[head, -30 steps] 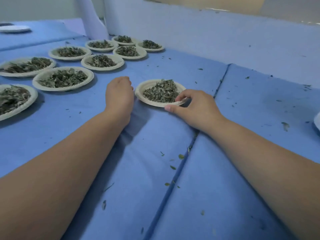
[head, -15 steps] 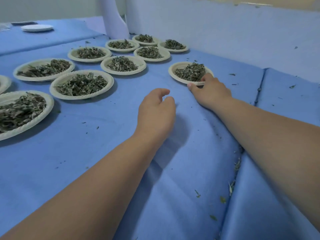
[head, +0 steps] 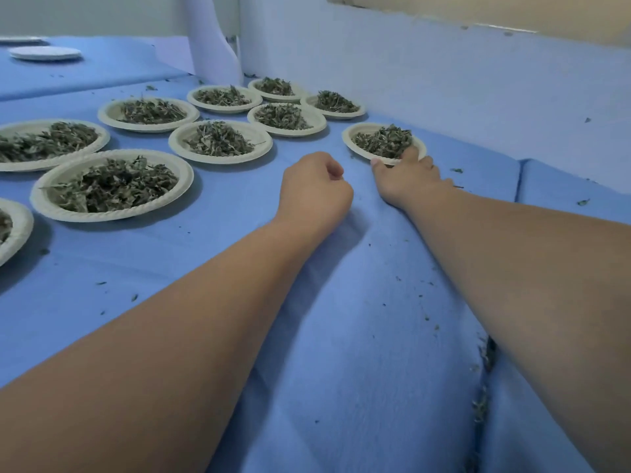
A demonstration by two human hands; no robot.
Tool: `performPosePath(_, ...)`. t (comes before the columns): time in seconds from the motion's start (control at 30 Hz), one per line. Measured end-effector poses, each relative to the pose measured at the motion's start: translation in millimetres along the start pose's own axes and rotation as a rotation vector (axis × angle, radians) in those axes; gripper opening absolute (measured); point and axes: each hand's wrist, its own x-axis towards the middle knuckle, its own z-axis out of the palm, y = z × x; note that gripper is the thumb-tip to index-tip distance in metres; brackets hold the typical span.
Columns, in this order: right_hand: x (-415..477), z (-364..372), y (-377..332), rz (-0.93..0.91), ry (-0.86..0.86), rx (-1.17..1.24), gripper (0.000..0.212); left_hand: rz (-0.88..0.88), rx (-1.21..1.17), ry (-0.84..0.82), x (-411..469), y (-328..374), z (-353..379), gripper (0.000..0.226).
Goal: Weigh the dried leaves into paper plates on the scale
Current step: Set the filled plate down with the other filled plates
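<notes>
Nearest the camera, well short of the paper plate (head: pixel 351 139) being handled, two bare forearms stretch over the blue cloth (head: pixel 341 353). To the near right of that plate, a seam (head: pixel 486 367) in the cloth has collected leaf crumbs. Just left of the plate's near rim, the left hand (head: pixel 314 189) sits with its fingers curled into a loose fist, holding nothing that shows. The right hand (head: pixel 406 175) grips the plate at its near edge, with the thumb (head: pixel 375 162) along the rim and a fingertip reaching over onto the dried leaves (head: pixel 382 141) heaped inside. The plate rests flat on the cloth. To its left and beyond it, the filled plates (head: pixel 220 142) lie in rows, the closest one near its far-left rim. Further back and left stand a white roll (head: pixel 211 39) and a low stack of empty plates (head: pixel 44 53). No scale is in view.

The risk lies in the one-sided grip. A thin plate pinched at one edge would likely flex or tip if lifted, spilling leaves and altering the weighed portion. Sliding it could ruck the soft cloth or knock a neighbouring plate, and the fingertip may drag leaves out on release.
</notes>
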Motion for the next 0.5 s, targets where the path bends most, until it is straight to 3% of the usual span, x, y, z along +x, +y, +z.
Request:
performPosePath(0.1,25,4,0,0.016,0.008,-0.001,0.089,0.04,0.048,0.064,8,-10,5,0.024)
performPosePath(0.5,98,9,-4,0.065,0.046,0.086,0.091,0.04,-0.051,0.033,6,-10,7,0.017)
